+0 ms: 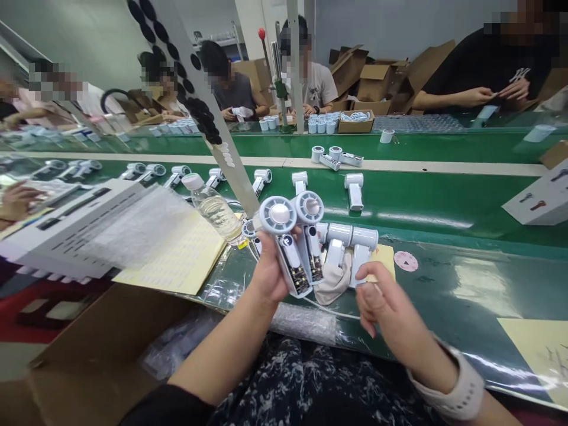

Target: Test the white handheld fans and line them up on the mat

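My left hand [270, 269] is wrapped round two pale-blue handheld fans, held side by side above the bench. The handle of the left fan [278, 216] is uncovered and shows a circuit board. Behind it, the right fan [309, 207] also has its board exposed. My right hand [379, 296] is off to the right with its fingers curled; what they hold, if anything, I cannot make out. Just beyond it, more handheld fans [364, 238] lie on the bench near a beige cloth [331, 285]. Part of another fan [249, 228] shows left of my left hand.
A green conveyor belt [399, 201] carries spaced-out fans. To my left are a plastic bottle [217, 210], yellow paper [195, 275] and a white slotted box [89, 228]. A metal post [222, 154] rises close ahead. Several people sit across the line.
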`<action>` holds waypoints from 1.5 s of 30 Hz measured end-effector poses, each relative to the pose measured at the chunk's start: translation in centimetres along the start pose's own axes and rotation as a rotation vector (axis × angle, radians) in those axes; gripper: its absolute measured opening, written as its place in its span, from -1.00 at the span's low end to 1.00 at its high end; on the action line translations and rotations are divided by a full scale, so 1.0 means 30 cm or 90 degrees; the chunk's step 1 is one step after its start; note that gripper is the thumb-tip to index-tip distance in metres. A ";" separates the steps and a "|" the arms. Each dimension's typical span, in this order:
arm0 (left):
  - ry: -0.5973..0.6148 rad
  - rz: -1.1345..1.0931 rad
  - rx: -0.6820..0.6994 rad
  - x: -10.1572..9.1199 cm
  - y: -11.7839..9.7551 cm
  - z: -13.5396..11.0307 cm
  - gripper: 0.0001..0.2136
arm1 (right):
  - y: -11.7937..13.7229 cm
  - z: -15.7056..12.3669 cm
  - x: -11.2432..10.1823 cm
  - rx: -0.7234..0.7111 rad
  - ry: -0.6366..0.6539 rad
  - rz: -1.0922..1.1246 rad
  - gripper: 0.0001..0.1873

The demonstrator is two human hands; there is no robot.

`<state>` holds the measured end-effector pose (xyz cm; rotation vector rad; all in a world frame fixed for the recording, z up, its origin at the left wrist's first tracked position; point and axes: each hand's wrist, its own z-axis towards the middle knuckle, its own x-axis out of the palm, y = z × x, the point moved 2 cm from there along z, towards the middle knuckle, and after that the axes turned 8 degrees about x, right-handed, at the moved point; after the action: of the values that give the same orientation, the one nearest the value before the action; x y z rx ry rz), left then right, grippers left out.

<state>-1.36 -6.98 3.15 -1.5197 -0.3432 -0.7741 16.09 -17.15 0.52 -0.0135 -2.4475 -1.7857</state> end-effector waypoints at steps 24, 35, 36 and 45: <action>0.053 -0.103 0.063 0.108 0.060 -0.020 -0.40 | 0.013 -0.027 0.143 -0.106 0.020 -0.098 -0.62; 0.033 -0.107 0.018 0.097 0.046 -0.036 -0.37 | -0.023 -0.027 0.133 -0.061 -0.049 -0.011 -0.57; 0.033 -0.097 0.027 0.097 0.049 -0.038 -0.36 | -0.030 -0.025 0.136 -0.043 -0.047 0.024 -0.55; 0.109 -0.069 0.065 0.100 0.070 -0.033 -0.39 | -0.033 -0.018 0.119 -0.051 -0.062 0.019 -0.57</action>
<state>1.89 -8.90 3.45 -1.3383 -0.3345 -0.9517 12.52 -18.19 0.08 -0.1463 -2.4233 -1.9125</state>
